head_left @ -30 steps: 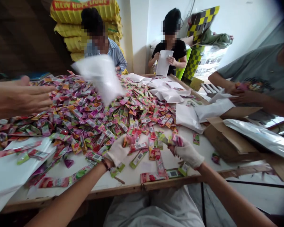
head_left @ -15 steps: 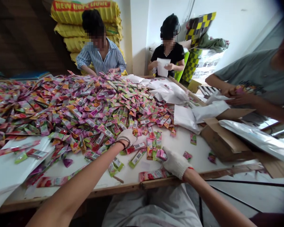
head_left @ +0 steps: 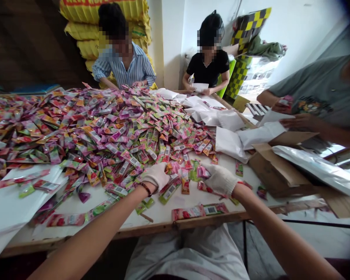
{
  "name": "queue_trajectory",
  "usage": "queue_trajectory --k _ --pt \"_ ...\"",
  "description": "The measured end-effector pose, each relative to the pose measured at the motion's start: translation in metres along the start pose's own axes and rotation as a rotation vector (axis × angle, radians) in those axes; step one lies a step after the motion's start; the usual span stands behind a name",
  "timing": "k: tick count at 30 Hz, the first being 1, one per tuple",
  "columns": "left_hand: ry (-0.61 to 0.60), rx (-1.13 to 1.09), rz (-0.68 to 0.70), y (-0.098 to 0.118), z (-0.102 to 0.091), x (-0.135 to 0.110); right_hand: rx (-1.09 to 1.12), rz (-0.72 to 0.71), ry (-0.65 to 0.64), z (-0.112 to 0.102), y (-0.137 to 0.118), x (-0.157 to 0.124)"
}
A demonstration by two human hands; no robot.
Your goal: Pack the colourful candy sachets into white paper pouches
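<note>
We see a white table with a wide heap of packets over its far left and middle. A cardboard box stands at the right, a white bag just left of it. Near the heap's near edge, our gloved left hand pinches pink packets; our gloved right hand pinches a purple-pink packet.

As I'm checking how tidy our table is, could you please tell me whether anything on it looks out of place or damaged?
One small packet lies by the cardboard box, away from the main heap of packets, so it looks stray. I can make out no clear damage.
</note>
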State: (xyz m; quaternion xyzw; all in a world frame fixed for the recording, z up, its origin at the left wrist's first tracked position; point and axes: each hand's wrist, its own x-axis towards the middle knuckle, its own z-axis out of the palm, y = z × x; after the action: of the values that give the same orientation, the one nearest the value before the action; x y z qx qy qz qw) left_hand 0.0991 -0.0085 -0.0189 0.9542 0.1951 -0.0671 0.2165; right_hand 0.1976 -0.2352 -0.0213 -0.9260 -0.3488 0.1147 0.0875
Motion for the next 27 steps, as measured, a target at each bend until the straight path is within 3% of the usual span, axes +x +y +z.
queue_trajectory --k 3,6,9,13,17,21,24,25,27 --pt "0.044 0.013 0.011 -0.014 -0.004 0.000 -0.067 0.167 -0.204 0.007 0.018 -0.013" --pt "0.044 -0.002 -0.001 -0.021 -0.008 0.000 -0.102 0.134 -0.269 0.011 0.027 -0.026" --pt "0.018 -0.039 -0.007 -0.018 -0.006 0.002 -0.158 -0.083 -0.165 0.005 0.019 -0.028" --pt "-0.054 0.004 0.003 -0.005 0.002 0.007 -0.224 -0.336 0.011 -0.006 -0.010 -0.007" --pt "-0.116 0.087 0.027 0.003 0.014 0.013 -0.340 -0.526 -0.035 0.008 -0.037 0.018" --pt "-0.069 0.102 0.047 0.000 0.019 0.012 -0.365 -0.553 -0.041 0.021 -0.046 0.024" --pt "0.007 0.039 0.054 -0.006 0.010 0.007 -0.265 -0.616 0.054 0.012 -0.041 0.018" --pt "0.038 0.002 0.040 -0.009 0.005 0.005 -0.164 -0.602 0.109 0.006 -0.036 0.015" --pt "0.103 -0.083 0.023 -0.012 -0.004 0.000 0.155 -0.385 0.229 -0.008 -0.025 0.010"
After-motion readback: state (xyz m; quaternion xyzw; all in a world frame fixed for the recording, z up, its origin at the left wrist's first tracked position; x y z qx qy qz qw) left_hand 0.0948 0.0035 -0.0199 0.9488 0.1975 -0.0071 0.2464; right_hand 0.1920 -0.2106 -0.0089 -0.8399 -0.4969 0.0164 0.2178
